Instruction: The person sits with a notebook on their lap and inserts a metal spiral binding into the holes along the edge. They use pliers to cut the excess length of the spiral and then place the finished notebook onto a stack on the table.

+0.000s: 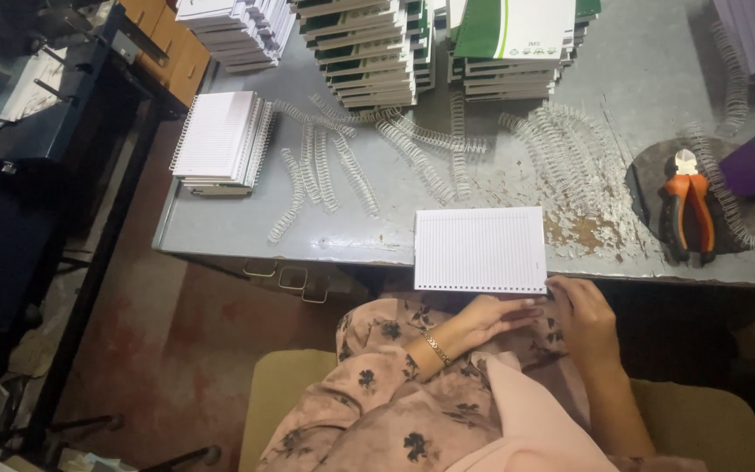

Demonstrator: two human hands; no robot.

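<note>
The punched lined pad (481, 249) overhangs the near edge of the metal table (220, 223), holes toward the lap for easy reach. The left hand (491, 316) lies flat and loose just below the pad; the right hand (583, 310) has curled fingertips at its near right corner, holding nothing clearly. Loose wire binding coils (334, 166) and orange-handled cutters (690, 210) lie beyond the pad.

A notebook-binding workshop: a worn grey metal counter (220, 227) carries stacks of notebooks (369, 44), with loose wire binding coils (342, 162) just before them and orange cutting pliers (690, 214) toward the counter's right end.
</note>
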